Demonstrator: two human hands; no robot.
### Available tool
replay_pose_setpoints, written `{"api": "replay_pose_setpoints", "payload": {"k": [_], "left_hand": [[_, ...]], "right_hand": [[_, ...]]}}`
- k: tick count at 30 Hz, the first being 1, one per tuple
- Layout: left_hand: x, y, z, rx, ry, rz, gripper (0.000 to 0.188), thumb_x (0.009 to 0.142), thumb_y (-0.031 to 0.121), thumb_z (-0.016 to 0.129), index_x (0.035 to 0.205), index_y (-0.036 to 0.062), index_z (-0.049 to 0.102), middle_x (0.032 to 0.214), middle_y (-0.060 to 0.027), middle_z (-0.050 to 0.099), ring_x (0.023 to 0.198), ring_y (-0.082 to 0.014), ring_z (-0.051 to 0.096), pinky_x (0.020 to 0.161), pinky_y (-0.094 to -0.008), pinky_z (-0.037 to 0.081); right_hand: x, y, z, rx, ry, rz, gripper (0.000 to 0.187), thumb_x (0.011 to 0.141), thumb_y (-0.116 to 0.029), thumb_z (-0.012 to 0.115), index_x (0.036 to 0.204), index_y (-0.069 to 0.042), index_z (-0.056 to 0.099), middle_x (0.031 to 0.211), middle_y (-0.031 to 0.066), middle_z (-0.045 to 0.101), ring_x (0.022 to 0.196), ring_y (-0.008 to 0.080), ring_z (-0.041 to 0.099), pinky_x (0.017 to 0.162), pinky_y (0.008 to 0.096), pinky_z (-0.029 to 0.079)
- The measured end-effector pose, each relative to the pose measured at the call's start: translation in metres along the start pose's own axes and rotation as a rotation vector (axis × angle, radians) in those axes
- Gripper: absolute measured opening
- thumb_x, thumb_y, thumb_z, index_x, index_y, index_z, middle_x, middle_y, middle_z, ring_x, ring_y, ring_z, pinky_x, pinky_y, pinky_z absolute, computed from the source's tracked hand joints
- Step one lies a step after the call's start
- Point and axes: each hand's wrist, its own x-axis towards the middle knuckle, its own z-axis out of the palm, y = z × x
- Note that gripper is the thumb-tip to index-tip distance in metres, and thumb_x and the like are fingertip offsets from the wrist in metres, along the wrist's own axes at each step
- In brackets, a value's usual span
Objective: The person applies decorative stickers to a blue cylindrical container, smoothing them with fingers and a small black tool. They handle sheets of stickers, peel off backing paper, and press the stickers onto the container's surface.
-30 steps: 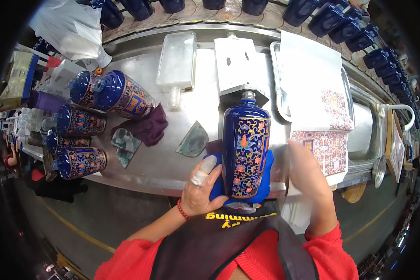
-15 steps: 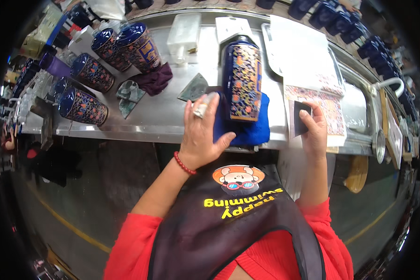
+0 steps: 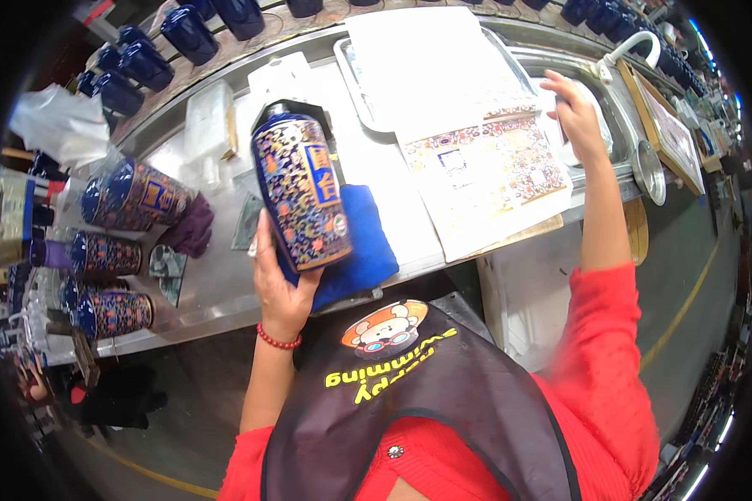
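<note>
My left hand (image 3: 282, 288) grips the lower end of a dark blue ceramic bottle (image 3: 302, 192) covered in colourful floral decals. Its thumb lies at the base, and the other fingers are partly hidden behind the bottle. A folded blue cloth (image 3: 363, 242) lies under and beside the bottle. My right hand (image 3: 576, 117) is out at the far right, over the edge of the sink. A dark, thin scraper (image 3: 560, 107) shows edge-on beneath its fingers. Near that hand, a printed floral decal sheet (image 3: 485, 171) lies partly under white paper (image 3: 422, 50).
Decorated bottles (image 3: 129, 196) stand at the left beside a maroon cloth (image 3: 192, 225) and a greenish scraper piece (image 3: 169, 271). A clear plastic box (image 3: 209, 125) sits behind. Plain blue bottles (image 3: 190, 35) line the back shelf. A white faucet (image 3: 635, 48) rises by the sink.
My view has swung to the right. My left hand has come onto the bottle's lower end, and the bottle is now tilted. My right hand has moved from the decal sheet's edge out toward the sink.
</note>
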Motion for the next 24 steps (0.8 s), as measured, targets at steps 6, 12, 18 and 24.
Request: {"api": "replay_pose_setpoints", "payload": {"k": [6,12,18,24], "left_hand": [[-0.003,-0.002,0.001,-0.110,-0.010,-0.067,0.104,0.089,0.052,0.076,0.157,-0.0084,0.025,0.151,-0.0235,0.044,0.136,-0.0322,0.050,0.114,-0.0423,0.039],[-0.003,-0.001,0.003,-0.149,0.009,-0.067,0.105,0.090,0.053,0.076,0.157,-0.0088,0.024,0.148,-0.0219,0.050,0.131,-0.0291,0.056,0.110,-0.0394,0.044],[-0.007,0.000,0.003,-0.105,0.026,-0.086,0.108,0.089,0.056,0.075,0.157,-0.0092,0.022,0.149,-0.0219,0.048,0.132,-0.0287,0.055,0.111,-0.0396,0.043],[-0.011,-0.003,0.001,-0.144,0.012,-0.097,0.110,0.088,0.055,0.076,0.158,-0.0089,0.021,0.151,-0.0209,0.046,0.134,-0.0280,0.052,0.113,-0.0397,0.039]], "right_hand": [[0.074,0.065,0.023,-0.834,-0.240,-0.179,0.056,0.088,0.011,0.050,0.127,-0.023,0.073,0.150,0.0090,0.053,0.137,0.0317,0.049,0.113,0.0389,0.042],[0.091,0.049,0.054,-1.213,-0.399,-0.081,0.076,0.085,0.011,0.060,0.142,-0.040,0.061,0.160,0.0027,0.043,0.145,0.0271,0.040,0.107,0.0570,0.044],[0.105,0.062,0.047,-1.273,-0.370,-0.021,0.068,0.083,0.008,0.061,0.135,-0.035,0.068,0.155,0.0038,0.047,0.141,0.0276,0.044,0.103,0.0575,0.044],[0.089,0.082,-0.026,0.003,0.066,0.510,0.031,0.090,-0.004,0.051,0.114,-0.008,0.071,0.105,0.0073,0.070,0.097,0.0214,0.066,0.077,0.0485,0.059]]}}
